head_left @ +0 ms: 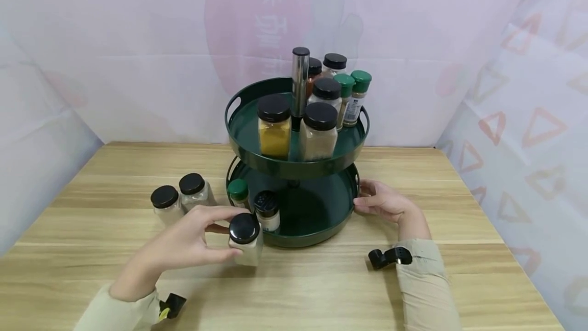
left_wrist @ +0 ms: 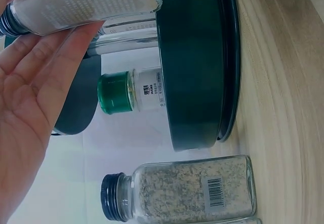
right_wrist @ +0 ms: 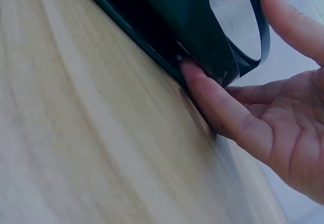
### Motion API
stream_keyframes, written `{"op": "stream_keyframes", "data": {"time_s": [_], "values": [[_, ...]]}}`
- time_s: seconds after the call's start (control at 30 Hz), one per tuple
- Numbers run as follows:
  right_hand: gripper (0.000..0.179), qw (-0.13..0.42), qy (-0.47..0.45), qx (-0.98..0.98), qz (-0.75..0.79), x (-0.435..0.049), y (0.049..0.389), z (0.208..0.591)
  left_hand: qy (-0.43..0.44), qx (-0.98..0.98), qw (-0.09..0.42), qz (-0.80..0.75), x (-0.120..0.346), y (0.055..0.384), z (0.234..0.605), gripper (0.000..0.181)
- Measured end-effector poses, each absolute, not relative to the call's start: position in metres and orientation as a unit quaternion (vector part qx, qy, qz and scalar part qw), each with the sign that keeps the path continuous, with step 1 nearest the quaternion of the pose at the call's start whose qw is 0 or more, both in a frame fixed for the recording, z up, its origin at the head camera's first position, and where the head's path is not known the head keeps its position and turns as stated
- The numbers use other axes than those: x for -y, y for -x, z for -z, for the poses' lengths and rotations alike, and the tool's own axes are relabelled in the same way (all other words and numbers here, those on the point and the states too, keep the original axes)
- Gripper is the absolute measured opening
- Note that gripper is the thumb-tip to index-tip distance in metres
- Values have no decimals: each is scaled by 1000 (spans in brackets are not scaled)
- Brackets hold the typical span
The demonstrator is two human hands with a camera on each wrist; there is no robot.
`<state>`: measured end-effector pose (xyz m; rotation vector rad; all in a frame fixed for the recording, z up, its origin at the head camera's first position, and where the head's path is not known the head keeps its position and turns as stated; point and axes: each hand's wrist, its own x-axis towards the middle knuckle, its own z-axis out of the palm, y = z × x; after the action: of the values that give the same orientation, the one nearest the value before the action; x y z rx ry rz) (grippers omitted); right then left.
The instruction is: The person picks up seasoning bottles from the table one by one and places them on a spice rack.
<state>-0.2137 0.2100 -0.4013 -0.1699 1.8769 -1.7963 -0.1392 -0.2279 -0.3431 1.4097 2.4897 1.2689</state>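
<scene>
My left hand point(head_left: 193, 239) pinches a square glass spice jar point(head_left: 250, 253) with a black lid between thumb and fingers. The jar is upright, just in front of the lower tray's left side, and holds pale powder. My right hand point(head_left: 385, 202) holds the right edge of the dark green lower tray point(head_left: 317, 213) of a two-tier rack. In the right wrist view, one fingertip point(right_wrist: 195, 72) touches the tray's bottom edge beside the handle hole. Inside the lower tray, at left, stand a green-capped bottle point(head_left: 239, 190) and a small black-capped shaker point(head_left: 268, 211).
The upper tray point(head_left: 294, 167) bears several jars, including one of yellow powder point(head_left: 274, 134), beside a metal post point(head_left: 300, 80). Left of the rack, two black-lidded jars point(head_left: 195, 190) stand on the wooden table point(head_left: 321, 290). A cloth backdrop point(head_left: 138, 65) hangs behind.
</scene>
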Motion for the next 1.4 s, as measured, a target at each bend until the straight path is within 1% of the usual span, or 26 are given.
{"op": "stream_keyframes", "data": {"time_s": [0.4, 0.5, 0.7, 0.77, 1.03, 1.2, 1.4], "values": [[90, 265, 59, -707, 653, -210, 209, 400, -456, -796, 3, -397, 229, 138, 343, 47], [86, 263, 59, -707, 654, -209, 207, 400, -449, -801, 4, -397, 230, 138, 344, 47], [70, 267, 55, -697, 664, -215, 204, 400, -439, -806, -3, -397, 234, 137, 347, 48], [67, 270, 58, -691, 668, -217, 202, 399, -438, -807, -7, -397, 235, 137, 347, 49], [70, 271, 48, -671, 688, -213, 195, 391, -442, -805, -3, -396, 234, 138, 347, 48], [69, 271, 36, -673, 688, -207, 191, 383, -440, -806, -7, -396, 235, 139, 346, 49], [69, 274, 32, -684, 675, -206, 188, 386, -435, -810, 6, -393, 235, 139, 348, 50]]}}
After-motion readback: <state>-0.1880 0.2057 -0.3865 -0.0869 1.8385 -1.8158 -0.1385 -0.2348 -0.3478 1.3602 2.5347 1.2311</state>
